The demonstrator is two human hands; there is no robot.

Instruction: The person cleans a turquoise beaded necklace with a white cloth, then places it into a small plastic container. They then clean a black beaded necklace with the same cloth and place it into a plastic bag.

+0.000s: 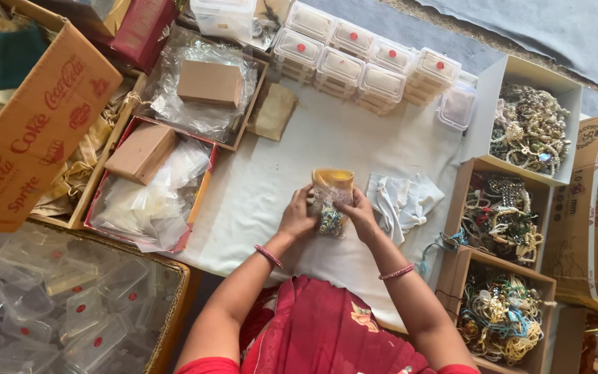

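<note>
Upright jewellery pouch (331, 201) between both hands (327, 216)

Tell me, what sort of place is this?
Probably a small jewellery packing workplace on the floor. Cardboard boxes hold tangled beaded jewellery, stacks of clear plastic boxes stand on the white cloth, and both hands hold a small clear pouch of trinkets.

Jewellery packing workshop: cartons of bangles (529, 131), stacked plastic boxes (365, 59).

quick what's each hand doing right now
left hand: closed on the clear pouch of jewellery
right hand: closed on the same pouch
</note>
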